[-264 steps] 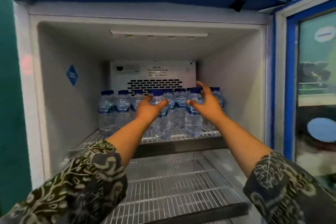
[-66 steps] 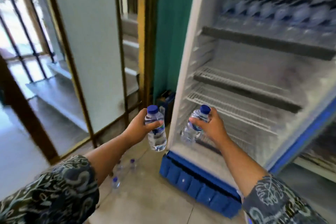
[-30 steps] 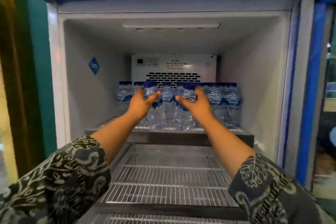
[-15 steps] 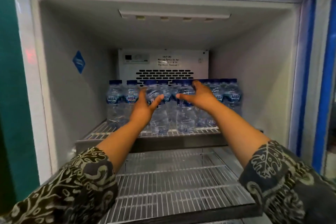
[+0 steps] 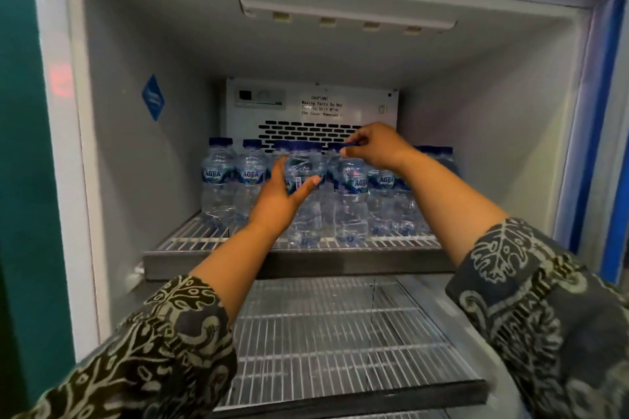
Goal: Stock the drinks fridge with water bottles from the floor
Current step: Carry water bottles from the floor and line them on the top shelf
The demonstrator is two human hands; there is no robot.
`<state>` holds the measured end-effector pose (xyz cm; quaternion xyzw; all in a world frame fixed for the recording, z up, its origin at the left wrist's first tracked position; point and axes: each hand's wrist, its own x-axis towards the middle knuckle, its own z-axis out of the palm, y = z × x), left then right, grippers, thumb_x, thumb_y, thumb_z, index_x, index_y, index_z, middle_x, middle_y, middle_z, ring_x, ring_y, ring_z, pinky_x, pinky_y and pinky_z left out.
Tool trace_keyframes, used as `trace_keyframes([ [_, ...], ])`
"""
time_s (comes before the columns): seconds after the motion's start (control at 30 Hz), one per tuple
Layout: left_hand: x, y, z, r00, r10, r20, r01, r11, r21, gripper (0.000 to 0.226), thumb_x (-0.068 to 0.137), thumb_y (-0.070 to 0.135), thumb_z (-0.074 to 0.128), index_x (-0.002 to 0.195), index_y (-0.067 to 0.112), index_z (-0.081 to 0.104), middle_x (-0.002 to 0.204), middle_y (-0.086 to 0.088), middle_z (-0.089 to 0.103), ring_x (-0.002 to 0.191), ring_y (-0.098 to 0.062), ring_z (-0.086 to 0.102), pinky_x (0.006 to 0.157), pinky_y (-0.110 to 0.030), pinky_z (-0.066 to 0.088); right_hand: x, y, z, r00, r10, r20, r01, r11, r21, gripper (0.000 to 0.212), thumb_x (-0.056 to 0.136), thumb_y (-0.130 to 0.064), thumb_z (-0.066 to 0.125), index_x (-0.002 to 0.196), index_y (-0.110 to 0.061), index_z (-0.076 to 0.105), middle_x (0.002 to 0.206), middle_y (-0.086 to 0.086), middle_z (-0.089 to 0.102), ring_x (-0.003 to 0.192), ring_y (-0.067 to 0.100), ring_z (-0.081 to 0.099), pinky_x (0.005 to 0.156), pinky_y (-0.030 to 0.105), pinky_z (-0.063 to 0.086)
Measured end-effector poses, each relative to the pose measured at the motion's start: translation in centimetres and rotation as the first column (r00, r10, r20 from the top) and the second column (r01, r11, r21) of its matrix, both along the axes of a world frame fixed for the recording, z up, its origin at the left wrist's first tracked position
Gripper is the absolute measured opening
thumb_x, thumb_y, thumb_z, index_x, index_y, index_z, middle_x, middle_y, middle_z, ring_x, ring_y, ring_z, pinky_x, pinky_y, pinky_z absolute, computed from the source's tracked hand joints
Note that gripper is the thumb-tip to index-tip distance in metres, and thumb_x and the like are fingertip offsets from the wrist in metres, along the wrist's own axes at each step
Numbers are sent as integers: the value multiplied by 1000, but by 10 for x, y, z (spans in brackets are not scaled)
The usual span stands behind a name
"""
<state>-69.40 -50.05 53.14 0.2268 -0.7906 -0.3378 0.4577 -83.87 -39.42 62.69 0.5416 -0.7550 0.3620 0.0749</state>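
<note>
Clear blue-capped water bottles [image 5: 218,180] stand upright, clustered on the upper shelf [image 5: 190,237] inside the fridge [image 5: 136,163].

Left grip [image 5: 279,201] holds a water bottle [image 5: 306,218] on the shelf [image 5: 190,239]; right grip [image 5: 377,148] pinches a neighbouring cap [image 5: 351,145].

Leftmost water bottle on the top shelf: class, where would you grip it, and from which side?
Probably round the labelled waist of the leftmost water bottle, coming from the front-left. It stands upright at the row's end, with a neighbouring bottle close on its right and bare top shelf in front.
</note>
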Motion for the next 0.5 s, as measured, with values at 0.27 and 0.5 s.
trace_keyframes([
  [0.27, -3, 2, 0, 1000, 13, 27, -13, 1000, -2, 84, 84, 56, 54, 150, 27, 12, 154, -8, 29, 138, -30, 32, 110, -46, 31, -16, -26, -8, 981, -75, -182, 69, 997, -36, 33, 87, -33, 63, 110, -10, 64, 114, 11, 63, 115, 29, 50, 99, 39, 38],
  [0.5, -2, 2, 0, 1000, 2, 23, -1, 1000, -13, 82, 85, 54, 54, 149, 27, 11, 154, -7, 28, 138, -29, 32, 109, -44, 31, -28, -24, -8, 920, -204, -336, 224, 974, 20, 38, 88, -47, 55, 114, -19, 62, 115, 9, 61, 125, 30, 32, 105, 47, 21],
])
